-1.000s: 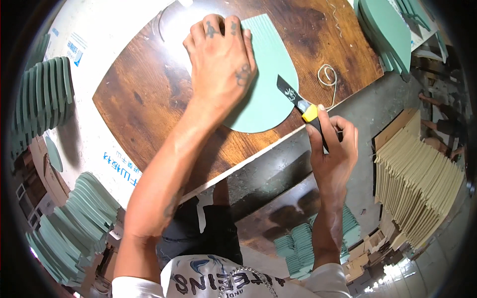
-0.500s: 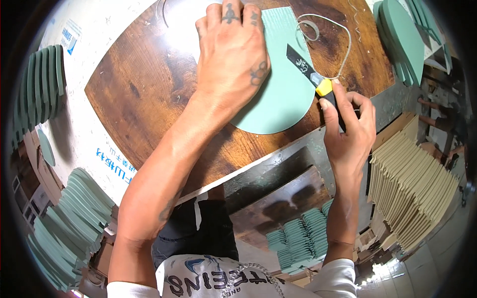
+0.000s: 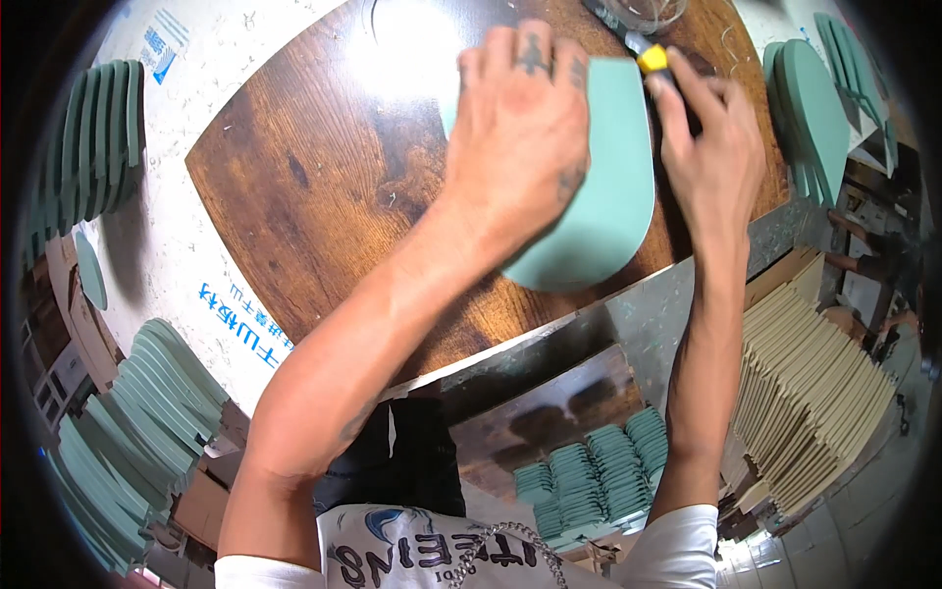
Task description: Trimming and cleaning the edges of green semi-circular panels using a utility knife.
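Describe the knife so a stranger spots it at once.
Find the big brown wood-grain board, then the green panel on it. By the panel's upper right corner, the right hand holds the knife. Its yellow sets it apart from the brown and green around it.

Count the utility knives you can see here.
1: a black-and-yellow utility knife in the right hand, near the upper right corner of the green panel under the left hand. Others may be hidden.

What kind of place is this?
Probably a workshop: I see rows of thin, curved green panels, a big stack of thin beige panels, and a black-and-yellow utility knife in the person's right hand.
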### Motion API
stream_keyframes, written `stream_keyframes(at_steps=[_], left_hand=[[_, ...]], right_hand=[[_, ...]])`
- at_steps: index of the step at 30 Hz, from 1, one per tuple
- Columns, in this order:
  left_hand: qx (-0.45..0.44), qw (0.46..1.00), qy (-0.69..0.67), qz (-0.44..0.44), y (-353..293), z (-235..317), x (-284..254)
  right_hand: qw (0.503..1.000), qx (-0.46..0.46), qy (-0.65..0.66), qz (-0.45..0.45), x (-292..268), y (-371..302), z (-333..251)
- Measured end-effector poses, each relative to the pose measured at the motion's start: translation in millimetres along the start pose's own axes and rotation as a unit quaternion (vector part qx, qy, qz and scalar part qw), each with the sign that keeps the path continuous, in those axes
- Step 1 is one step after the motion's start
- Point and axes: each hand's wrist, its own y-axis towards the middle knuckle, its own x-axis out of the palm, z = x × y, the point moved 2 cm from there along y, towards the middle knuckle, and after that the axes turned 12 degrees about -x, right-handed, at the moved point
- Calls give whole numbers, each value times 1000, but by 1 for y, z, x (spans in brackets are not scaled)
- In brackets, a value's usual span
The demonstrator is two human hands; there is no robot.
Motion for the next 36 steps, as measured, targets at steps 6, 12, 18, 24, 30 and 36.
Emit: stream_keyframes(at_steps=[6,12,18,24,30,36], left_hand=[[-20,999,28,3,-4,3,-2],[106,994,34,-23,-9,8,-9],[40,981,145,-120,-42,33,-27],[59,962,234,-129,-59,45,-18],[269,953,-11,-142,-50,37,-8],[271,954,6,-128,-51,38,-10]], right_hand=[[973,166,107,120,-36,4,5],[633,494,532,269,-78,-170,-59],[436,576,626,291,-61,-229,-165],[529,442,665,289,-69,-224,-129],[650,338,634,248,-44,-213,-56],[937,116,300,138,-47,-175,-19]])
